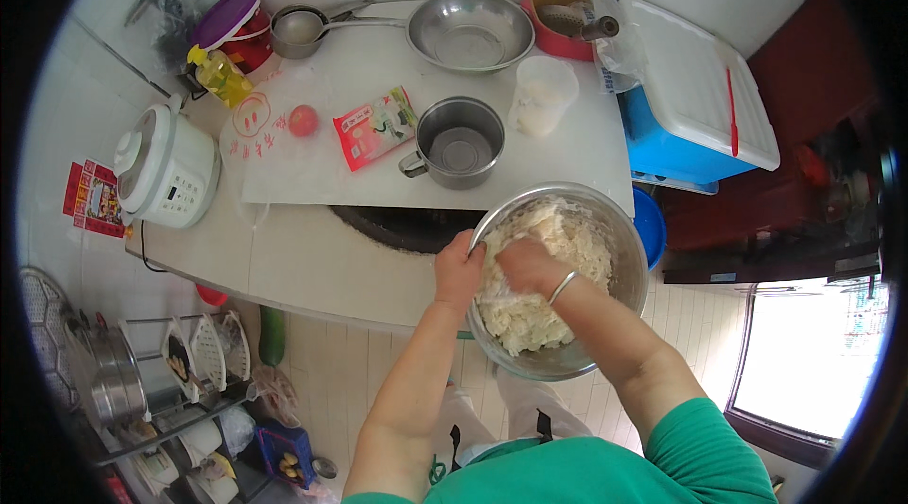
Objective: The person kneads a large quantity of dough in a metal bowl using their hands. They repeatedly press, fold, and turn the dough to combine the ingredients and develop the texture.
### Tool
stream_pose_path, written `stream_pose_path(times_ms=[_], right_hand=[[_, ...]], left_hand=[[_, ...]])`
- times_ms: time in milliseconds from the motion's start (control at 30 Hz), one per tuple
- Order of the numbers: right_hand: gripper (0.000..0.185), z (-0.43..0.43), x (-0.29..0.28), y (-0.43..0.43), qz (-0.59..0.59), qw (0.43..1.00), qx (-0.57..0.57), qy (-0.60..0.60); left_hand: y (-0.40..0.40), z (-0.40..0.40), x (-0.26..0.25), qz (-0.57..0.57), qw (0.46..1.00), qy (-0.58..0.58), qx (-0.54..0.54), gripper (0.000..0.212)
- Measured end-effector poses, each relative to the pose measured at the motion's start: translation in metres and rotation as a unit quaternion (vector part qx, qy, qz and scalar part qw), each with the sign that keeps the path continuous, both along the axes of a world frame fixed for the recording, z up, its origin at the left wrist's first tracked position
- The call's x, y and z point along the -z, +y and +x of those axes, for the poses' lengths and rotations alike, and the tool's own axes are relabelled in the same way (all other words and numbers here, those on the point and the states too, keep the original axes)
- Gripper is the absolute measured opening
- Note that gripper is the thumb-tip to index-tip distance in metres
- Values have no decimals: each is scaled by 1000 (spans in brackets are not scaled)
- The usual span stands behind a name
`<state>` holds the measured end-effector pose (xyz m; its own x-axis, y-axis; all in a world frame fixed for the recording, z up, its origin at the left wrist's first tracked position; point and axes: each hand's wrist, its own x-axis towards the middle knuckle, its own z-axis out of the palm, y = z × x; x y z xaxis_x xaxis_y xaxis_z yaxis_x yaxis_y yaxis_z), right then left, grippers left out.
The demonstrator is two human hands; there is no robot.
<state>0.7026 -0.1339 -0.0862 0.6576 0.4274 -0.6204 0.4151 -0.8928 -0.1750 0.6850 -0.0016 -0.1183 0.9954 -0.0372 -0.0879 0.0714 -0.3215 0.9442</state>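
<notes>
A large stainless steel bowl [628, 284] holds a rough, pale mass of dough [525, 323] and overhangs the front edge of the counter. My left hand [457, 270] grips the bowl's left rim, thumb over the edge. Inside the bowl, my right hand [528, 266] presses into the dough, its wrist wearing a silver bangle [562, 288]. Blur and dough hide the right fingertips, so their grip cannot be made out. Behind the bowl stands a steel mug [460, 146] with a handle, beside a translucent plastic container [545, 96] of pale contents.
A white board [305, 181] partly covers a dark round opening [404, 227] in the counter. On it lie a red packet [376, 127], a tomato [303, 121] and a steel basin [469, 32]. A white electric cooker [170, 163] stands left; a blue lidded bin [681, 124] stands right.
</notes>
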Motion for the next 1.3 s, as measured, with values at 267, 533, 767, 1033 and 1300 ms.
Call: stream_pose_path(times_ms=[267, 533, 767, 1033, 1300], right_hand=[[24, -45, 2, 34, -78, 976, -184, -87], [19, -80, -43, -47, -19, 979, -163, -117], [20, -109, -23, -70, -97, 994, -49, -31], [17, -68, 19, -65, -104, 994, -14, 11], [15, -26, 17, -54, -49, 996, -58, 45]], left_hand=[[4, 6, 11, 40, 997, -62, 6, 15], [2, -1, 9, 35, 998, -44, -8, 17], [-3, 2, 11, 89, 995, -48, 13, 14], [-6, 1, -1, 82, 996, -28, 7, 11], [-8, 0, -8, 51, 998, -28, -2, 9]])
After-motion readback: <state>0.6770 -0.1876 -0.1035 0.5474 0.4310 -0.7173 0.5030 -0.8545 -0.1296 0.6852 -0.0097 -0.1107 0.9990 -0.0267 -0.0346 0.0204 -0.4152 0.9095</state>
